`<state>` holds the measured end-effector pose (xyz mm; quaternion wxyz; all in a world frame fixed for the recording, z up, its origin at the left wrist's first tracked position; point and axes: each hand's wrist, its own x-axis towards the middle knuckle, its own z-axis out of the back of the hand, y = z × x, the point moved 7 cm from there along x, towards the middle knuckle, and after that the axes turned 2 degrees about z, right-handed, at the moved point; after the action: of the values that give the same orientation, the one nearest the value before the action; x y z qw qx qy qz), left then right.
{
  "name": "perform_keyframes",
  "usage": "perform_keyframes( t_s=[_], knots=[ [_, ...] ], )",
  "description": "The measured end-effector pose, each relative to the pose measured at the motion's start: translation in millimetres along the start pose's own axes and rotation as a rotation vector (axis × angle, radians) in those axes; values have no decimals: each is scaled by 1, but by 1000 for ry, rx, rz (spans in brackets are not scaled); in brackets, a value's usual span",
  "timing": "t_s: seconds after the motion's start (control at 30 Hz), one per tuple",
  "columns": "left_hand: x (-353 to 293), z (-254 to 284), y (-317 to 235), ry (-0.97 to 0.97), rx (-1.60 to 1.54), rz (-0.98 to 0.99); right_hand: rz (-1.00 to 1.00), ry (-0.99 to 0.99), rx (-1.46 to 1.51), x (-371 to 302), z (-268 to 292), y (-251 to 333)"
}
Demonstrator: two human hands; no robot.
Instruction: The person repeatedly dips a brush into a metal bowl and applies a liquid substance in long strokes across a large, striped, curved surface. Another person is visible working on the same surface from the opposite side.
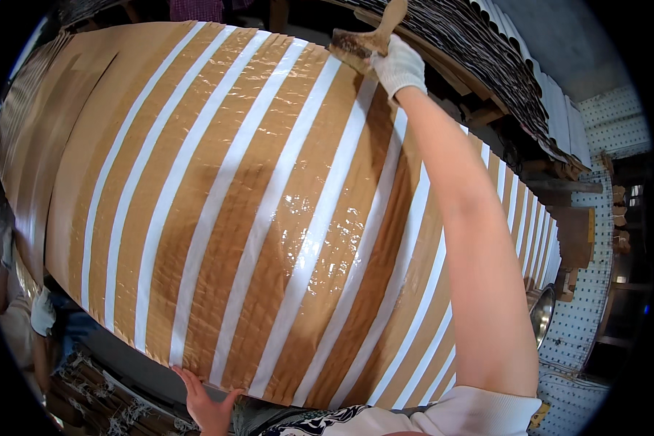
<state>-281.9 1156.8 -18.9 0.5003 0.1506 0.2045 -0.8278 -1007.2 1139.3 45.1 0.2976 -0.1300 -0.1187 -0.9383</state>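
Observation:
In front of me spreads a wide layer of brown paper sheets [229, 305], overlapped so that a row of white strips [265, 211] shows between brown bands. The middle and left bands shine wet. At the far edge my right hand [401, 67], in a white knitted glove, is closed on a broad flat brush [352, 48] with a wooden handle. Its bristle end rests on or just over the paper; I cannot tell which. My left hand [209, 407] is bare, thumb and fingers apart, touching the near edge of the sheets.
Another person's gloved hand [43, 312] is by the left end of the paper. A metal bowl [543, 318] stands at the right, partly behind my forearm. Dark stacked sheets [479, 69] lie on a wooden rack beyond the far edge. Tied bundles [116, 407] sit low at left.

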Motion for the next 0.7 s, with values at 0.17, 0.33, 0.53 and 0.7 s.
perform_keyframes(
  t_s=[0.17, 0.33, 0.53, 0.7],
  knots=[
    [1, 2, 0, 12, -54, 44, 166, 97, 284, -19, 9, 55],
    [5, 9, -5, 44, -96, 82, -7, 6, 124, 10, -28, 46],
    [-3, -1, 3, 61, -115, 89, -161, 143, 665, -4, -17, 175],
    [2, 3, -5, 88, -57, 81, -133, 177, 715, -47, -44, 257]
  ],
)
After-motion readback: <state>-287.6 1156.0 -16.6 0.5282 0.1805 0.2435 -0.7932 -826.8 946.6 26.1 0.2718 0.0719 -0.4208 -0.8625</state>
